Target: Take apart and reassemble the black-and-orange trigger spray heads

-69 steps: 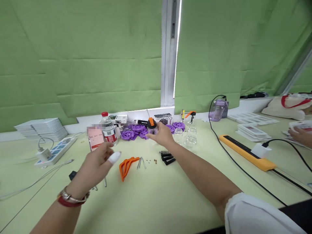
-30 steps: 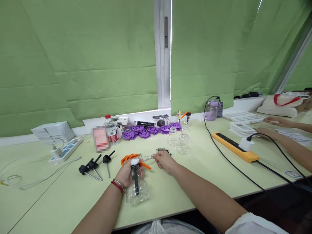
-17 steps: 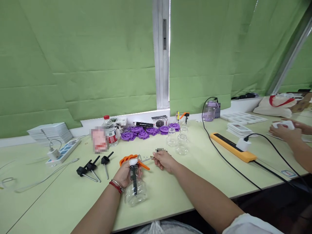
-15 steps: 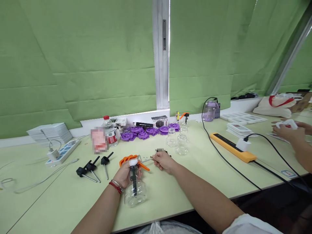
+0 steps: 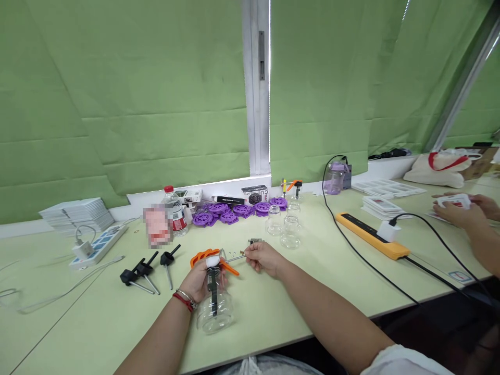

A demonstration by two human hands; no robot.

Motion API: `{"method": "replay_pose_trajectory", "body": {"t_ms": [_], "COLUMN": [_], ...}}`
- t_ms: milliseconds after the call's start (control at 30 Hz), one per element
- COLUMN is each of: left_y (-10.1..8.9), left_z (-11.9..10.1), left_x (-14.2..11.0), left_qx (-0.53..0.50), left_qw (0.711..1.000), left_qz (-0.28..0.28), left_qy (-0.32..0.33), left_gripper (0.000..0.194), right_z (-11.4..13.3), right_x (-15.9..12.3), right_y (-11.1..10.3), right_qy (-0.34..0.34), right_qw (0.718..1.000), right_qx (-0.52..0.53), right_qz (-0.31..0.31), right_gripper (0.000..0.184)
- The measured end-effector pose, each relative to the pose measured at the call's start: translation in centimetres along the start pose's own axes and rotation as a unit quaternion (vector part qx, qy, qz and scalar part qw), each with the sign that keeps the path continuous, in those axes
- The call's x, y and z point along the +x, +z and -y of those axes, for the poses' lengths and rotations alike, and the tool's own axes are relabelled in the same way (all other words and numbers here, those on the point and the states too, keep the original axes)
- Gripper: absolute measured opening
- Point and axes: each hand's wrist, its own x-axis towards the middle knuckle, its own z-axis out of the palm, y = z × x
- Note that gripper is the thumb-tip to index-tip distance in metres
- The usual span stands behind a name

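Observation:
My left hand (image 5: 197, 280) is wrapped round the neck of a clear bottle (image 5: 214, 319) that stands on the table. A black mechanism (image 5: 214, 291) reaches down inside it, and an orange lever handle (image 5: 229, 267) sticks out at the top. Something white (image 5: 213, 261) shows at my left thumb tip; I cannot tell what it is. My right hand (image 5: 264, 258) pinches a thin metal rod (image 5: 237, 258) that points left to the bottle's top. Just behind the right fingers lies a small dark spring-like part (image 5: 255, 241), partly hidden.
Black parts with metal rods (image 5: 144, 269) lie at left. Purple discs (image 5: 219, 209), clear jars (image 5: 291, 233) and a red-capped drink bottle (image 5: 179, 221) stand behind. An orange power strip (image 5: 371, 237) with a black cable lies right. Another person's hands (image 5: 463, 211) hold a white item.
The view has shifted very slightly. My hands, the bottle and the thin rod stay almost in place; the rod's angle has levelled a little. The other person's hands have moved slightly.

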Motion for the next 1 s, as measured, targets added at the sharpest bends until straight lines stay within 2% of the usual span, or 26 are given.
{"method": "replay_pose_trajectory", "body": {"t_ms": [100,200,300,400,533,633,800,867,933,1000], "left_y": [0.03,0.11,0.12,0.05,-0.03,-0.03,-0.21,-0.4,-0.58,-0.67], "left_z": [-0.02,-0.13,-0.22,-0.22,-0.16,-0.12,-0.04,-0.04,-0.11,-0.24], "left_x": [-0.06,-0.19,-0.26,-0.22,-0.1,-0.04,-0.04,-0.03,-0.04,-0.12], "left_qx": [-0.007,-0.005,-0.001,-0.003,-0.004,-0.004,-0.028,-0.053,-0.083,-0.111], "left_qw": [1.0,1.0,1.0,1.0,1.0,1.0,0.999,0.998,0.996,0.993], "left_qz": [-0.001,0.002,-0.003,-0.002,0.002,0.007,0.004,0.011,0.022,0.021], "left_qy": [-0.01,-0.012,-0.017,-0.021,-0.012,-0.013,-0.023,-0.013,0.012,0.037], "left_gripper": [0.021,0.02,0.022,0.024,0.022,0.022,0.02,0.02,0.021,0.021], "right_z": [-0.04,-0.25,-0.27,-0.11,-0.22,-0.5,-0.62,-0.62,-0.67,-0.78], "right_x": [0.14,0.31,0.25,0.06,0.13,0.44,0.76,0.81,0.89,1.01], "right_y": [0.18,0.42,0.3,0.09,0.26,0.46,0.11,-0.03,0.03,0.28], "right_qy": [0.026,0.027,-0.003,-0.029,-0.005,-0.021,-0.086,-0.104,-0.131,-0.153], "right_qw": [0.999,0.998,1.0,0.999,0.999,1.0,0.991,0.969,0.917,0.866], "right_qx": [-0.026,-0.036,-0.016,0.03,0.043,0.004,-0.072,-0.196,-0.354,-0.458], "right_qz": [-0.026,-0.037,-0.027,-0.003,0.012,-0.011,-0.077,-0.112,-0.13,-0.13], "right_gripper": [0.025,0.024,0.016,0.018,0.019,0.019,0.005,0.002,0.002,0.007]}}
